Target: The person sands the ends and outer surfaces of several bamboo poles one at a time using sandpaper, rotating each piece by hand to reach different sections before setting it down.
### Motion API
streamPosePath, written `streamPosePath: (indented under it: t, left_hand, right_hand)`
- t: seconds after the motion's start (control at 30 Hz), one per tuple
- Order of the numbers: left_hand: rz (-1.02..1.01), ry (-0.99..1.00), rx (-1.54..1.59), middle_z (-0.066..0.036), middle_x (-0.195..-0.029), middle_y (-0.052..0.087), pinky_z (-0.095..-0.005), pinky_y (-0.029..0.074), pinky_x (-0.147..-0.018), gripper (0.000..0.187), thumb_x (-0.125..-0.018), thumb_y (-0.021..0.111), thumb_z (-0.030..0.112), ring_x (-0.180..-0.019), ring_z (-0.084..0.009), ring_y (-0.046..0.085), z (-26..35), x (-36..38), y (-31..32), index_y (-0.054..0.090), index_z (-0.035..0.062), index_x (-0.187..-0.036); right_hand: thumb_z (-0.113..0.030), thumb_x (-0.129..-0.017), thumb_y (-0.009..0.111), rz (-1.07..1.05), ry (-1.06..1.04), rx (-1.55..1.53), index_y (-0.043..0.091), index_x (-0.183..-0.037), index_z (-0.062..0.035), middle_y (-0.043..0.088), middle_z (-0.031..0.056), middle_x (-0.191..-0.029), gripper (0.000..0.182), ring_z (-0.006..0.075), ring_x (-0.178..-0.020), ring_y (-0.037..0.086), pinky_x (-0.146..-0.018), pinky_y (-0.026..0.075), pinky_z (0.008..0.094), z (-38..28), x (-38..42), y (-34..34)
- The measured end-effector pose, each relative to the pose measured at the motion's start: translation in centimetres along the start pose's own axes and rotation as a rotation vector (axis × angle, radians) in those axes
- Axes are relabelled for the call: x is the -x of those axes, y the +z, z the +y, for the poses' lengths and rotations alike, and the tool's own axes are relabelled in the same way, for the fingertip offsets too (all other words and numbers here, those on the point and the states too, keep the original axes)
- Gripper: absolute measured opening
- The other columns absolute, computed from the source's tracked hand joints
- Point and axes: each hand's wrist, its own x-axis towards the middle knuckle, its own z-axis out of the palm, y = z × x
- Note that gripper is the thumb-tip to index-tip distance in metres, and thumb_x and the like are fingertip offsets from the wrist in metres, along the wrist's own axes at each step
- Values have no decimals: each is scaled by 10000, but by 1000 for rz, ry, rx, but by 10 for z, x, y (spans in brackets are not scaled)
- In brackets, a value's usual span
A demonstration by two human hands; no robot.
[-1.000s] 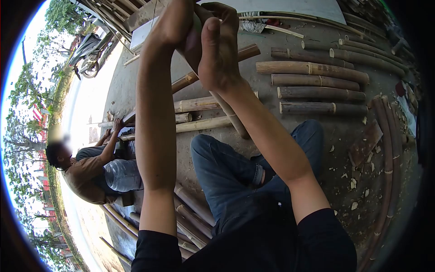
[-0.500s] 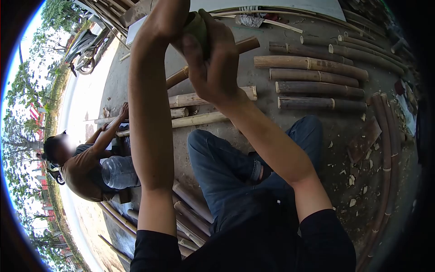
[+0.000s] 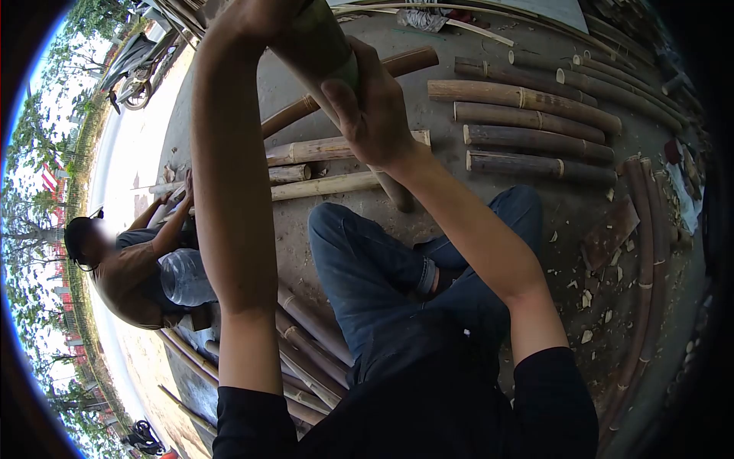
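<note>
My right hand [image 3: 373,115] is closed round a greenish-brown bamboo pole [image 3: 325,53], its thumb lying along the near side. The pole slants from the top edge of the view down past my right wrist, and its lower end shows above my knees. My left hand [image 3: 264,17] is at the pole's upper part, cut off by the top edge, so its fingers are hidden. Behind the held pole, a brown bamboo piece [image 3: 409,61] lies across the floor, with paler bamboo lengths [image 3: 325,149] nearer my legs.
Several cut bamboo lengths [image 3: 535,141] lie in rows at right. Long dark poles [image 3: 646,283] curve along the far right beside wood chips [image 3: 587,298]. At left, a co-worker [image 3: 126,268] sits beside a clear plastic jug [image 3: 183,277]. More bamboo [image 3: 310,344] lies by my left arm.
The bamboo pole has swung from showing its open end to a long slant, its lower end now visible below my right hand. My left arm has shifted left and up.
</note>
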Motion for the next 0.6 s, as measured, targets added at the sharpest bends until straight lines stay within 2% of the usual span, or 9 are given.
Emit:
streamPosePath:
  t: [0.07, 0.13, 0.23, 0.3, 0.33, 0.37, 0.43, 0.47, 0.6]
  left_hand:
    - [-49, 55, 101, -186, -1513, 530, -554, 179, -1237, 1159, -896, 90, 914, -1484, -335, 387, -3, 1, -2, 571, 11, -1440]
    - [-102, 110, 199, -178, -1510, 534, -555, 176, -1238, 1144, -907, 91, 904, -1484, -326, 388, 9, 12, 3, 568, 12, -1443]
    - [86, 82, 43, -166, -1503, 543, -565, 200, -1228, 1107, -929, 128, 886, -1460, -325, 425, 36, 36, 17, 562, 10, -1446]
    - [-38, 125, -24, -159, -1486, 556, -580, 257, -1202, 950, -987, 326, 798, -1431, -316, 466, 6, 23, -3, 550, 0, -1452]
    - [-91, 356, -240, -151, -1465, 571, -523, 316, -1190, 822, -991, 538, 671, -1415, -304, 488, -2, 32, -8, 536, -6, -1457]
    - [-89, 356, -240, -151, -1465, 571, -523, 316, -1190, 822, -991, 538, 671, -1415, -304, 488, 0, 31, -5, 536, -6, -1457]
    - [26, -13, -44, -150, -1440, 589, -439, 364, -1174, 760, -963, 659, 564, -1391, -296, 515, 11, 24, 3, 544, -1, -1457]
    - [-131, 192, -54, -179, -1441, 590, -408, 399, -1159, 820, -939, 633, 645, -1375, -315, 534, 25, 35, -2, 567, -2, -1439]
    - [34, 97, -514, -208, -1426, 607, -454, 441, -1135, 948, -880, 559, 794, -1352, -350, 561, 23, 11, 16, 607, 6, -1405]
  right_hand:
    - [-481, -1022, 594, -79, -42, -73, 557, -1251, 13, 678, 233, -1015, 546, 406, -905, 687, -786, 544, 478, -29, -60, -2]
    - [-477, -1025, 587, -47, -83, -72, 559, -1236, 13, 680, 231, -1005, 534, 405, -889, 691, -771, 545, 478, -26, -59, 4]
    - [-511, -1024, 577, -2, -38, -19, 531, -1281, 18, 673, 248, -1029, 589, 426, -902, 691, -777, 549, 481, -10, -7, 1]
    - [-524, -1024, 571, -31, 47, 63, 478, -1350, 20, 660, 260, -1074, 641, 442, -939, 685, -808, 551, 483, 23, 69, -8]
    - [-527, -1024, 570, -93, 114, 90, 442, -1389, 21, 650, 267, -1112, 671, 447, -971, 680, -830, 550, 482, 40, 109, -20]
    - [-515, -1025, 573, -134, 123, 132, 412, -1410, 19, 637, 271, -1149, 678, 449, -1009, 671, -854, 546, 480, 59, 149, -31]
    - [-503, -1026, 576, -173, 124, 177, 383, -1431, 17, 625, 275, -1186, 687, 450, -1047, 663, -877, 542, 479, 77, 191, -49]
    - [-493, -1023, 586, -220, 160, 205, 365, -1443, 16, 613, 279, -1210, 696, 450, -1066, 655, -895, 537, 480, 75, 194, -55]
    - [-458, -1000, 642, -299, 141, 214, 338, -1454, 18, 610, 285, -1213, 724, 457, -1052, 654, -899, 537, 495, 71, 164, -61]
